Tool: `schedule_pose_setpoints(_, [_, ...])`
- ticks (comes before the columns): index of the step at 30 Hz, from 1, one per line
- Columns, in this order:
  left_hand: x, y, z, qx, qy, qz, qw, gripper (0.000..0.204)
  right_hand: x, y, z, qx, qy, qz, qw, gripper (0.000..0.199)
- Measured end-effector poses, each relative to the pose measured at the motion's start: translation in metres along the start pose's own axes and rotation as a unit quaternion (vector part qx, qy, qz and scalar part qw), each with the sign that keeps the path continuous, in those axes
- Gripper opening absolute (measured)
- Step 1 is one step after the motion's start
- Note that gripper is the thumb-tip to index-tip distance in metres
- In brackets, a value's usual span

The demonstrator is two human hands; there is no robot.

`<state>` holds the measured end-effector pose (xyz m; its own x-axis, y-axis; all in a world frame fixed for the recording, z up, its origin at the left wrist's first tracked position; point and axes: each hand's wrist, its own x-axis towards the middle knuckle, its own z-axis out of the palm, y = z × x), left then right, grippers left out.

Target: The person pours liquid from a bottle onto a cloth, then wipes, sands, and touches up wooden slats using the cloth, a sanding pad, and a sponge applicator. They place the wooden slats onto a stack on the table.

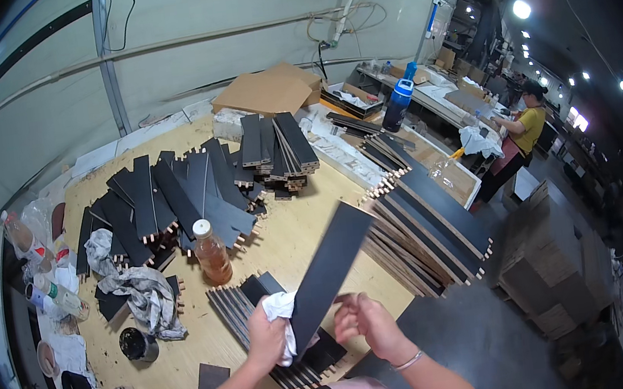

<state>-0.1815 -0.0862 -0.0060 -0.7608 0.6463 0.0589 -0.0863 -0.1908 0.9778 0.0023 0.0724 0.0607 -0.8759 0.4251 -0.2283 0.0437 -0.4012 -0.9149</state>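
One dark board [332, 270] slants up-right above the surface [282, 241], left hand [266, 340] clamped on its lower end through white cloth [280, 306], right hand [372, 327], fingers loosely parted, just beside its right edge.

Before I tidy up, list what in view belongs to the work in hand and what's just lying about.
Work in hand:
white cloth, in the left hand
black board, held with it
peg-ended black boards piled on the bench
possibly the stained rag, amber-liquid bottle

Apparently lying about:
blue-lidded water bottle
brown cardboard sheets
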Motion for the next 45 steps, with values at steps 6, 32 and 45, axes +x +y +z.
schedule_pose_setpoints(6, [-0.05, 0.008, 0.04, 0.043, -0.023, -0.016, 0.999, 0.02, 0.016, 0.016, 0.033, -0.022, 0.157, -0.075, 0.984, 0.045])
schedule_pose_setpoints(32, [0.08, 0.079, 0.007, 0.172, 0.104, 0.235, 0.951, 0.024, 0.006, 0.042, 0.012, -0.378, 0.17, -0.122, 0.902, 0.027])
schedule_pose_setpoints(45, [0.018, 0.013, 0.028, 0.354, -0.019, 0.458, 0.815, 0.039, 0.018, 0.042, 0.014, -0.173, 0.155, -0.083, 0.969, 0.016])
